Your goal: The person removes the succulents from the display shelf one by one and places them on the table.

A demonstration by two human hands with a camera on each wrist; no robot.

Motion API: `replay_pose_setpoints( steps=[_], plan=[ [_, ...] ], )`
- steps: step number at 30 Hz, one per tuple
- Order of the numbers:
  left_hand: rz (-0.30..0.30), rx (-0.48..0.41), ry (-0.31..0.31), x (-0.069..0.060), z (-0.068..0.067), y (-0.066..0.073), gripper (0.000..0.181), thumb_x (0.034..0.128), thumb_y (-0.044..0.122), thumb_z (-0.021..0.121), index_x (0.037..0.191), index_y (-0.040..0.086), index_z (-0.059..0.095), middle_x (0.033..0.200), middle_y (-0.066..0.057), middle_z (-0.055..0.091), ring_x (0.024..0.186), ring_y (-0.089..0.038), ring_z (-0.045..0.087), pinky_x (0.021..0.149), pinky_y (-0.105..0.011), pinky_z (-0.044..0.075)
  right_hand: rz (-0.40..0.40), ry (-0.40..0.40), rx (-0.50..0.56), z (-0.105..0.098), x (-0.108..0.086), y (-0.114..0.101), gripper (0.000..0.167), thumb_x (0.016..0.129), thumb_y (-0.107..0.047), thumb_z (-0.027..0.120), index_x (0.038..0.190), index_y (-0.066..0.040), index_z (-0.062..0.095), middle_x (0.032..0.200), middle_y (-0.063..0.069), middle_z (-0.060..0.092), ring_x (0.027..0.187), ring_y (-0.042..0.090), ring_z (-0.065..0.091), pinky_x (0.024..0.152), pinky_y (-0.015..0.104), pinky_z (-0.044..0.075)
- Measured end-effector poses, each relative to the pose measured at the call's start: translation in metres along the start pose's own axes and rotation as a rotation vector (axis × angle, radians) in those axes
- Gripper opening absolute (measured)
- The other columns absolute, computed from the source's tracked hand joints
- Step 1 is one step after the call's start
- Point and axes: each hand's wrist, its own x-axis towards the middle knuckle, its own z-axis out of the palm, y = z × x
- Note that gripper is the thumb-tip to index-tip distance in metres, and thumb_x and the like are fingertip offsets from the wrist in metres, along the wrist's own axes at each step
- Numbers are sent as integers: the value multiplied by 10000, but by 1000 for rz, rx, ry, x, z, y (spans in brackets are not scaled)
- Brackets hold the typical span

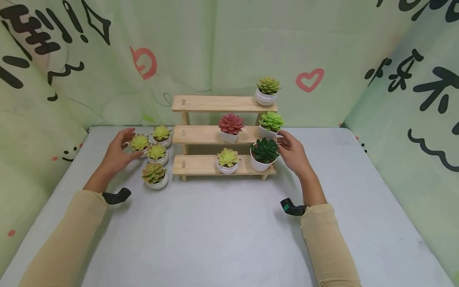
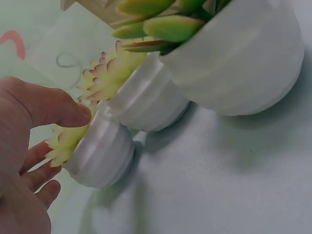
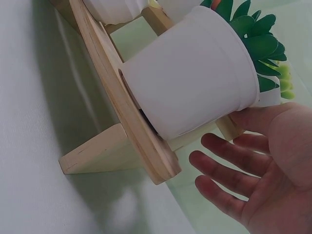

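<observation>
My left hand (image 1: 117,153) reaches around the leftmost yellow-green succulent (image 1: 139,142) in a white pot. In the left wrist view its thumb overlaps that plant near the pot (image 2: 103,153), and the other fingers are spread behind; whether they touch is unclear. My right hand (image 1: 292,153) is at the right end of a three-tier wooden stand (image 1: 211,104), beside the dark green succulent (image 1: 265,150) on the bottom tier. From the right wrist, the thumb lies by that plant's white pot (image 3: 192,73) and the fingers extend loosely below. Behind it, a bright green succulent (image 1: 271,120) sits on the middle tier.
Several other small potted succulents (image 1: 154,175) cluster left of the stand. A red succulent (image 1: 231,123) occupies the middle tier, a yellow-green one (image 1: 228,158) the bottom, and another (image 1: 268,85) the top right. Behind the white table (image 1: 215,239) hangs a printed green curtain (image 1: 251,44).
</observation>
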Motion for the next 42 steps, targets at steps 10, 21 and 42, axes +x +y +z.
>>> replay_pose_setpoints(
  steps=[10,21,42],
  plan=[
    [37,-31,32,-5,-6,7,762,898,42,656,1524,96,225,1526,-212,323,1421,-385,285,1193,-529,221,-41,-6,9,0,0,4,482,1014,-104,458,1471,-12,337,1362,266,530,1261,374,533,1052,496,451],
    [46,-27,68,-7,-8,17,757,907,71,657,1527,126,226,1537,-189,323,1427,-359,293,1206,-505,218,-24,-1,3,1,1,4,487,1013,-111,465,1473,-19,338,1369,257,528,1269,370,529,1067,491,442],
    [44,-68,91,-13,-6,27,728,910,69,652,1517,142,257,1527,-165,350,1431,-313,309,1216,-469,219,-25,-1,4,1,0,2,493,1009,-117,472,1472,-13,337,1364,259,532,1259,370,538,1067,491,442]
  ],
)
